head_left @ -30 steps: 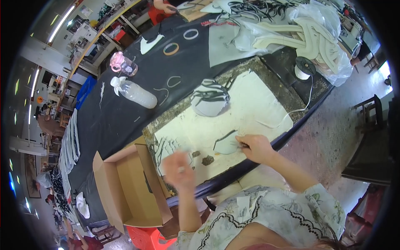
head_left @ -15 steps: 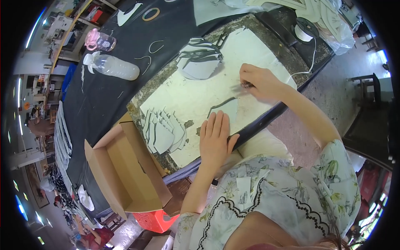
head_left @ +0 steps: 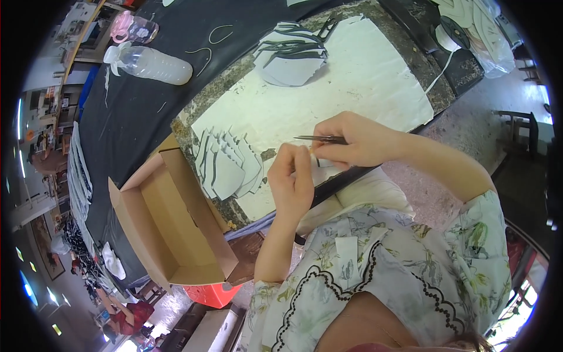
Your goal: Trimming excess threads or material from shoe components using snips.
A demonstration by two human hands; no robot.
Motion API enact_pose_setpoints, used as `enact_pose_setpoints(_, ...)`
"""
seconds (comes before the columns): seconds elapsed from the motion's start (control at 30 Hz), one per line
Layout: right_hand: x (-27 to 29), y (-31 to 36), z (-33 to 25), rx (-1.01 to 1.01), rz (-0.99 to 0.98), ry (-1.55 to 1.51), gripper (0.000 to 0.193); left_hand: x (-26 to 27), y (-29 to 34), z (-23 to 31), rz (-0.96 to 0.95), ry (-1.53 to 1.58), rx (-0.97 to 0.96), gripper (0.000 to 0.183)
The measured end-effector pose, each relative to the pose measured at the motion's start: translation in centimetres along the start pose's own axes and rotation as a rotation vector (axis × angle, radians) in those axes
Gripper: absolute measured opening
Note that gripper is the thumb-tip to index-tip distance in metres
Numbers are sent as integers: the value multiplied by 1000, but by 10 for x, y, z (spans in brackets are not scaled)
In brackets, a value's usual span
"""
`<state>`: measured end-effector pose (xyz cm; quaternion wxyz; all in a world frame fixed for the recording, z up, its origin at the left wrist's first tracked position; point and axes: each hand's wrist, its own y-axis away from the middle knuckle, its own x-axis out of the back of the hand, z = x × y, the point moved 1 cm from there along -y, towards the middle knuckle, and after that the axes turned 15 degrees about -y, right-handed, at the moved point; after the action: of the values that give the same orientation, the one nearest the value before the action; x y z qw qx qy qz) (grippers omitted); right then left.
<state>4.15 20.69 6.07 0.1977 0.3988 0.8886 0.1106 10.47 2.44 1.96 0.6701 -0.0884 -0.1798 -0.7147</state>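
Over the near edge of the white work sheet (head_left: 375, 76), my two hands meet fingertip to fingertip. My left hand (head_left: 291, 182) is closed in a pinch; what lies between its thumb and fingers is hidden. My right hand (head_left: 360, 141) grips a slim dark pointed tool (head_left: 322, 139), its tip directed left, while its thumb and forefinger also come together near the left fingertips. Below them shows part of a pale cut piece (head_left: 325, 170) with a black edge strip, mostly covered by my hands.
Fanned pale pieces with black edging (head_left: 227, 167) lie at the left, with another stack (head_left: 291, 58) farther back. An open cardboard box (head_left: 176, 217) stands beside the board. Farther off are a cloudy bottle (head_left: 155, 64), a pink-lidded bottle (head_left: 138, 28) and a white thread spool (head_left: 448, 36).
My left hand has gone from lying flat on the cut piece to a pinch. My right hand has come left and nearer with the pointed tool, meeting the left. The view has shifted slightly.
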Motion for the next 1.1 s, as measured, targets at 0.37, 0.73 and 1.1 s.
enact_pose_setpoints(0.37, 25, -23, 24, -179, 53, 238, 13, -39, 35, -28, 303, -848, -627, 28)
enact_pose_setpoints(0.73, 22, -26, 31, -131, 49, 263, 14, -40, 36, -27, 310, -787, -590, 30)
enact_pose_setpoints(1.1, 49, -26, 4, -272, -72, 408, 15, -42, 30, -23, 282, -890, -494, 40)
